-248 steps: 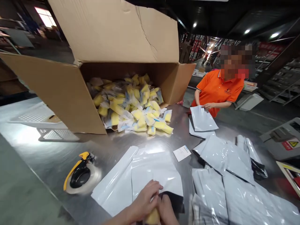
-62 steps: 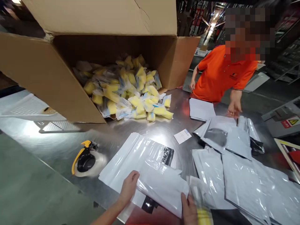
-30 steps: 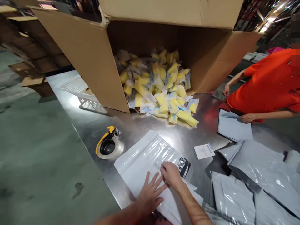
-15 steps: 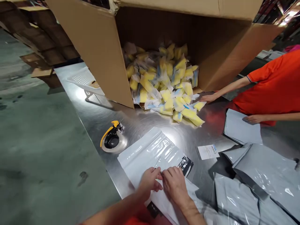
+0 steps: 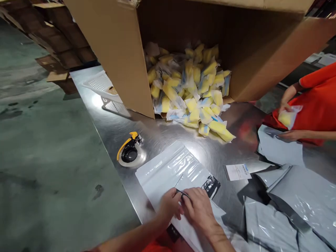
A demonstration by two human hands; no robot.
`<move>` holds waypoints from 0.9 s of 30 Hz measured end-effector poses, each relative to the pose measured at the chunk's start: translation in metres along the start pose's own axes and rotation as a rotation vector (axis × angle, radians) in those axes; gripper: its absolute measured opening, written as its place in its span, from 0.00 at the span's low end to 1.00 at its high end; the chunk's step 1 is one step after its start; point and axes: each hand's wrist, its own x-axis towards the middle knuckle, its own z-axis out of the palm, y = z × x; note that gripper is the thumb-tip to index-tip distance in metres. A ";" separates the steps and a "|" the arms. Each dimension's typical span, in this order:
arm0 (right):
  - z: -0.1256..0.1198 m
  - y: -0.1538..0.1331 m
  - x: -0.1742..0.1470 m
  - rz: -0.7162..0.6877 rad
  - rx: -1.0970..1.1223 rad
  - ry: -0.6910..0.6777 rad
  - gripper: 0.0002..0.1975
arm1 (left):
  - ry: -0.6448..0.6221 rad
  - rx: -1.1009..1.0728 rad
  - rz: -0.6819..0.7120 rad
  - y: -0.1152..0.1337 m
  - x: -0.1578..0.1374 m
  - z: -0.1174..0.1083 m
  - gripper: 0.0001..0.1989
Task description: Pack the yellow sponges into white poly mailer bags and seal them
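Note:
A white plastic mailer bag (image 5: 193, 229) lies under my hands at the table's near edge. My left hand (image 5: 169, 203) is closed, thumb and finger pinching the bag's edge, where a strip of dark lining shows. Beside it, my right hand (image 5: 198, 207) is closed on the same edge, fingers curled with the tips partly hidden. Beneath and beyond them rests a stack of similar mailer bags (image 5: 168, 162), with a black-printed corner on its right.
A tape dispenser (image 5: 130, 150) stands left on the metal table (image 5: 110, 129). An open carton (image 5: 123, 52) holds many yellow wrapped packets (image 5: 194, 108). Labels (image 5: 237, 172) and filled grey mailers (image 5: 270, 220) lie right. A co-worker's hand (image 5: 286, 103) holds one packet above another mailer.
My fingers have parted the bag's edge slightly, so dark lining shows between them. The co-worker's hand has moved from the pile to above a mailer, carrying a yellow packet. My view has shifted slightly.

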 end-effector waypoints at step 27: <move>-0.001 0.046 0.043 0.905 0.873 -0.013 0.16 | -0.227 1.091 1.132 -0.053 0.002 0.008 0.21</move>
